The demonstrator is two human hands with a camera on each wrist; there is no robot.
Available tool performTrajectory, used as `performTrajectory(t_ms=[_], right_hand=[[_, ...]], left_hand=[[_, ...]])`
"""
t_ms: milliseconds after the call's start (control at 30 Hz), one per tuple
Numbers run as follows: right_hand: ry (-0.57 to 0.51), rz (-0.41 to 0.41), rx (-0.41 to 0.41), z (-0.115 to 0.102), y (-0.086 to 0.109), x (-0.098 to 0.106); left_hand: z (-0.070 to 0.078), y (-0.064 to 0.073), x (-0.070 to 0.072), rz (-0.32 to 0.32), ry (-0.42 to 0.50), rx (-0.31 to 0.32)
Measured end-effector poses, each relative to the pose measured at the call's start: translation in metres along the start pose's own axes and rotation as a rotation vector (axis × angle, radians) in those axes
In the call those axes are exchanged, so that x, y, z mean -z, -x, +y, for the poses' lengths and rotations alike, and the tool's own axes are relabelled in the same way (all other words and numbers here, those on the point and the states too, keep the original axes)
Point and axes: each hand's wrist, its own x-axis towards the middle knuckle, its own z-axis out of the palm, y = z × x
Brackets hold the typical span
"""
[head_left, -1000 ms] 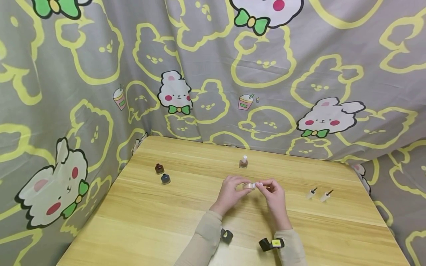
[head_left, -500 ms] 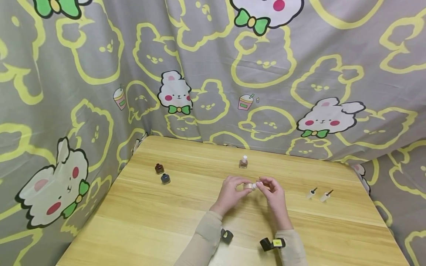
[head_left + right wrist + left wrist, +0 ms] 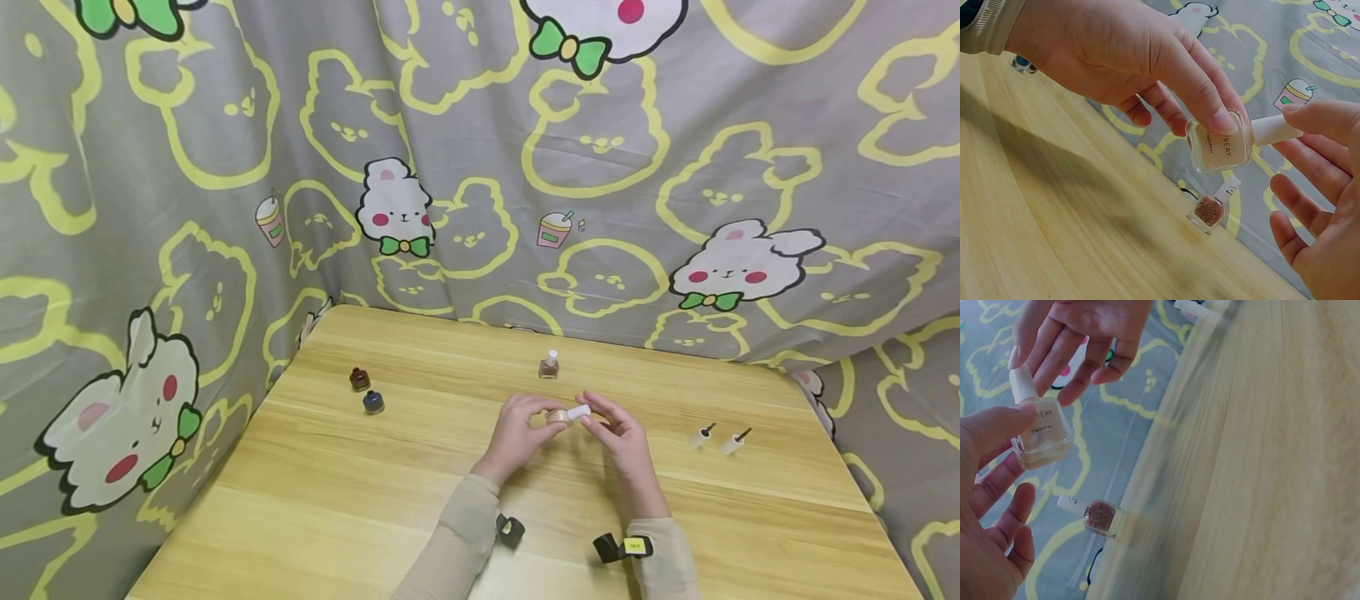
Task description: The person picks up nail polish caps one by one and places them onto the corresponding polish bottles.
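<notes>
A clear nail polish bottle (image 3: 1219,147) of pale beige polish, with a white cap (image 3: 579,412), is held tilted above the table. My left hand (image 3: 520,433) pinches its glass body between thumb and fingers, as the left wrist view also shows. Around the cap's end, my right hand (image 3: 621,437) has its fingers spread and loose, the thumb tip right at the cap in the right wrist view. The cap sits on the bottle's neck. Beyond the hands a brownish glitter nail polish bottle (image 3: 549,367) stands upright with its white cap on.
At the left of the wooden table (image 3: 337,500) stand two uncapped bottles, one dark red (image 3: 359,380) and one dark blue (image 3: 373,402). Two white caps (image 3: 701,437) with brushes pointing up stand at the right. A patterned grey curtain (image 3: 480,150) hangs behind the table.
My right fingers have loosened from the cap and spread apart, the hand shifting slightly right. More of the white cap now shows. My left hand keeps the bottle in nearly the same place.
</notes>
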Motion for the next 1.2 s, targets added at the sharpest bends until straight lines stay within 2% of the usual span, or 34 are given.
performTrajectory(t_ms=[167,333,467,633,900,1000,1200], right_hand=[[-0.003,0.004,-0.017,-0.0006,0.0010,0.0014],[0.043,0.022,-0.067,-0.0010,0.0012,0.0022],[0.095,0.068,-0.067,-0.0007,0.0005,0.0010],[0.106,0.135,-0.045,0.0005,-0.0006,-0.0026],[0.154,0.184,-0.060,0.0008,-0.0006,-0.0051],[0.165,0.167,-0.060,0.0009,-0.0008,-0.0048],[0.110,0.046,-0.003,0.0018,-0.0012,-0.0025]], left_hand=[[-0.0003,-0.0002,0.0001,-0.009,0.026,0.009],[-0.0001,0.0001,-0.0002,-0.016,0.031,0.017],[0.0011,0.0005,-0.0004,-0.016,0.011,0.013],[0.0030,0.0005,-0.0011,-0.020,-0.007,0.001],[0.0037,0.0007,-0.0030,-0.030,-0.044,-0.007],[0.0037,0.0010,-0.0029,-0.029,-0.038,-0.005],[0.0041,0.0013,-0.0011,-0.014,-0.015,-0.012]])
